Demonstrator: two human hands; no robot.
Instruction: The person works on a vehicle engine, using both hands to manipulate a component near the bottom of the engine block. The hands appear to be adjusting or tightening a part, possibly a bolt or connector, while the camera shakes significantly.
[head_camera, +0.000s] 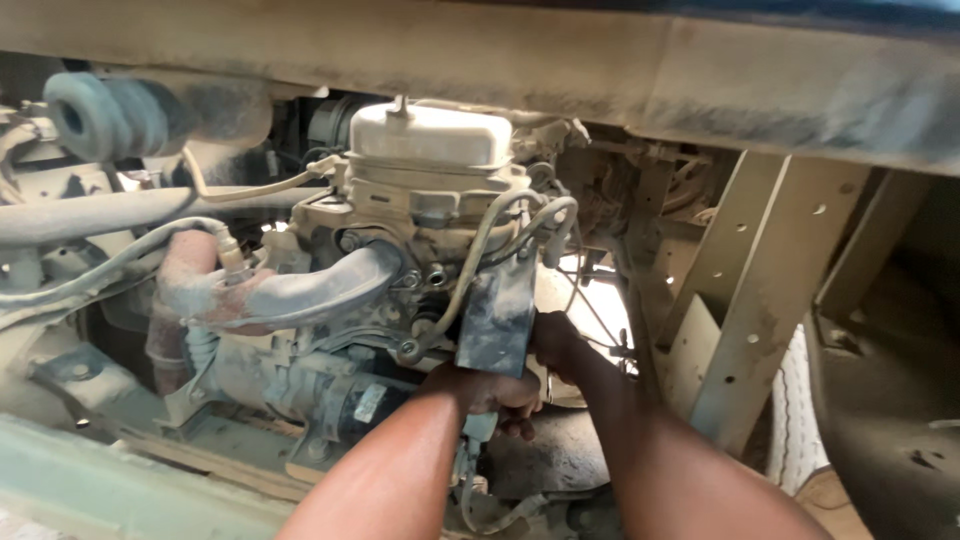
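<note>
Dark metal bracket (497, 318) hung upright under the pale reservoir cap (430, 135), long axis running top to bottom, tilted slightly, lower end dropping toward the hands. Sat just right of the thick curved hose (320, 290), with thin pipes (480, 250) looping across its top edge. Below the bracket's lower end: left hand (487, 390), curled, fingers pressed together round something beneath the bracket — a small pale fitting (478, 428) poking down out of the fist, touching it. Could not tell exactly what was gripped; knuckles hid it. To the right of the bracket and a touch behind it: right hand (553, 338), reaching in past the bracket's right edge, fingers gone out of sight behind the metal. Spread or closed? Could not tell. Touching the bracket's back or merely close — hidden too. Nearer of the two, judging by overlap: left hand, directly under the bracket, along its long axis; right hand off to the side, coming in across that axis. Further out from the bracket: dusty engine block (300, 385) down to the left, pale frame strut (760, 290) well off to the right, tyre (795, 410) beyond that strut, long grimy beam (600, 60) overhead.
</note>
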